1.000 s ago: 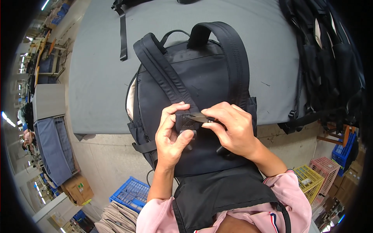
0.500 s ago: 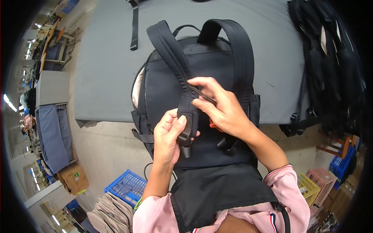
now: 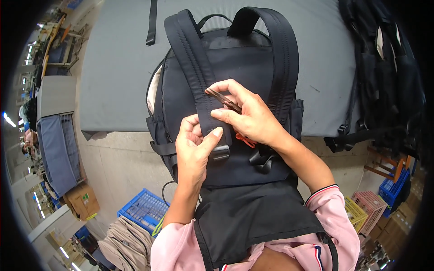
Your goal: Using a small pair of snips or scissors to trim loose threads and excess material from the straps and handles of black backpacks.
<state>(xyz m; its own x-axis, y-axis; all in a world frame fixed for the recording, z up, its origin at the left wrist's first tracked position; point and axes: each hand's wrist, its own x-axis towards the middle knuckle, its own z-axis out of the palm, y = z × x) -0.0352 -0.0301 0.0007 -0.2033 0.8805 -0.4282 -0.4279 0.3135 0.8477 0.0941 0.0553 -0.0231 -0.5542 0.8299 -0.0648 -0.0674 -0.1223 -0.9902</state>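
Observation:
A black backpack [image 3: 244, 63] lies on the grey-covered table with its two padded shoulder straps facing up. My left hand [image 3: 193, 147] grips the lower end of the left shoulder strap [image 3: 190, 49], its thumb on top near a black plastic buckle [image 3: 221, 152]. In my right hand [image 3: 253, 115] is a pair of dark metal thread snips [image 3: 222, 99], their tips close over the strap's stitching. An orange cord [image 3: 246, 140] hangs below that hand. Loose webbing [image 3: 263, 160] lies on the backpack beside my right wrist.
Several black backpacks [image 3: 382, 77] are piled at the table's right edge. A black webbing strap [image 3: 152, 22] lies at the back of the grey table [image 3: 117, 67]. On the floor stand a blue crate [image 3: 143, 208], beige bags [image 3: 126, 246], a cardboard box [image 3: 81, 201] and yellow and pink crates [image 3: 370, 205].
My right hand with the snips has moved slightly left and up along the strap. The left hand has shifted its hold, and the buckle now shows. The view has shifted a little.

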